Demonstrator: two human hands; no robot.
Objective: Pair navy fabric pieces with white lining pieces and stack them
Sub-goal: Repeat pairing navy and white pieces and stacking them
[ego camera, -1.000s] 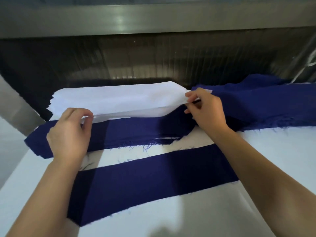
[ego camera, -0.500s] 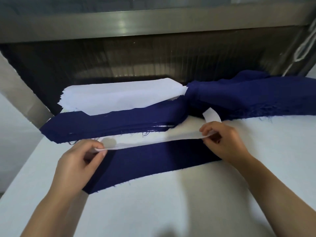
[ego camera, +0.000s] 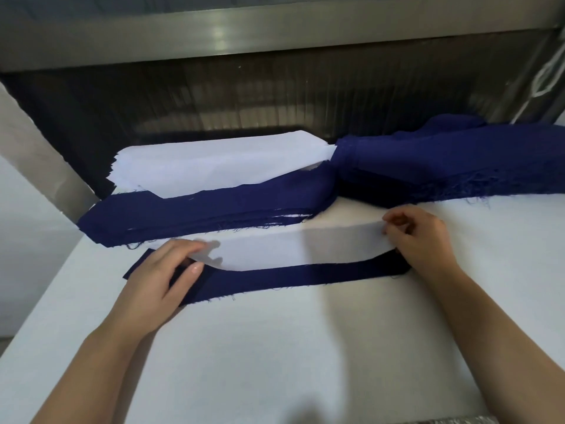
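2 bare hands hold a long, thin white lining strip (ego camera: 290, 244) by its ends, stretched left to right over a long navy fabric strip (ego camera: 290, 278) that lies flat on the white table (ego camera: 275, 356). The left hand (ego camera: 159, 280) pinches the lining's left end, fingers on top and thumb below, the thumb resting on the navy cloth. The right hand (ego camera: 420, 237) has curled fingers and nips the lining's right end between thumb and fingertips. The lining covers the far part of the navy strip, and its near edge sags in a curve, so the navy shows beneath as a dark band. Just behind lies a flat stack of navy pieces (ego camera: 198, 214) with frayed edges, and behind that a neat stack of white lining pieces (ego camera: 214, 162). To the right of both stacks sits a rumpled heap of navy fabric (ego camera: 452, 160). A brushed metal rail (ego camera: 275, 29) runs across the top.
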